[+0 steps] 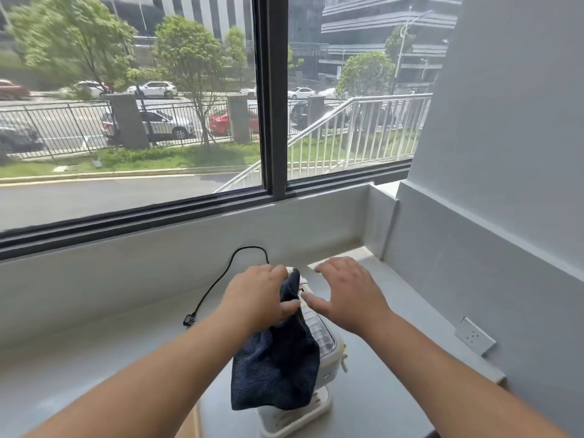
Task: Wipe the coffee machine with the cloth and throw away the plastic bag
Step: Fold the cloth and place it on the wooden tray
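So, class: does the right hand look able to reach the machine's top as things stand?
Probably yes. The right hand hovers open just over the coffee machine, with nothing between; the dark cloth, held by the left hand, hangs down its left side.

Bright daylight through window, even and soft indoors. No hard shadows on counter; faint shade under arms. Trees and cars outside slightly smeared, left edge most. Wide-angle bowing on window frame and sill. Mild overall softness, no glare.
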### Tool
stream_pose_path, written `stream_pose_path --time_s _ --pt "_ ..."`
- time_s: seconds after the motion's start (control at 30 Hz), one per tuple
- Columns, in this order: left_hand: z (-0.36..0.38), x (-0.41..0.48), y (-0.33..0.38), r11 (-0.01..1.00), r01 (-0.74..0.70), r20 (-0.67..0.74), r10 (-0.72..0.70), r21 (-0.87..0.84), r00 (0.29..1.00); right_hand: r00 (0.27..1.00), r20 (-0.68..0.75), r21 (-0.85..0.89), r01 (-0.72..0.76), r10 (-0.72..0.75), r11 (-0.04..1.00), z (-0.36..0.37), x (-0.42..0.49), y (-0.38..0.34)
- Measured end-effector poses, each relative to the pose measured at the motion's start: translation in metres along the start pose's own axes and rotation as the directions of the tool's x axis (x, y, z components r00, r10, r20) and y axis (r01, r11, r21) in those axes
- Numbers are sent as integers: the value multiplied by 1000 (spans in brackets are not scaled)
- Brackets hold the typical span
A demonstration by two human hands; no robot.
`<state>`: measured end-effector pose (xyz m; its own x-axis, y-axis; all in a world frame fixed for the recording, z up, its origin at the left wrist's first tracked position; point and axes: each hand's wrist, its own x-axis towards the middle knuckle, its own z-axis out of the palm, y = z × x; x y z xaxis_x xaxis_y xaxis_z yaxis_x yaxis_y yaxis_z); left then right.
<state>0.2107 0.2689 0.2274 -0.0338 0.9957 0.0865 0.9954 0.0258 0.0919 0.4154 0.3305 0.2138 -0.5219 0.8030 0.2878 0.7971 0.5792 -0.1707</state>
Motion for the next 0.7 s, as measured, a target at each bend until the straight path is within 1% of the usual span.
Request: stream_pose_path --time_s 0.1,0.2,0.37,0.43,0.53,0.63,0.7 --pt "8 -10 -13 999 48 77 -49 16 996 998 55 -26 43 -42 999 9 1 -15" --pt "16 -15 -21 999 49 122 -49 1 991 992 115 -15 49 -47 999 16 -2 -29" --pt "25 -27 -32 998 32 149 -24 -49 989 970 243 -50 -12 24 999 23 -7 -54" --pt "28 -32 -37 995 49 146 -35 -89 989 957 285 -65 -29 46 997 27 -10 -59" --pt "33 -38 -43 989 105 130 -92 -100 987 950 307 -100 -27 56 995 31 -15 -65" --pt "37 -43 -48 982 186 109 -180 -42 978 951 301 -123 -32 68 992 32 -18 -67" --pt "39 -44 -52 969 246 111 -242 -19 964 954 293 -148 -11 54 989 33 -19 -67"
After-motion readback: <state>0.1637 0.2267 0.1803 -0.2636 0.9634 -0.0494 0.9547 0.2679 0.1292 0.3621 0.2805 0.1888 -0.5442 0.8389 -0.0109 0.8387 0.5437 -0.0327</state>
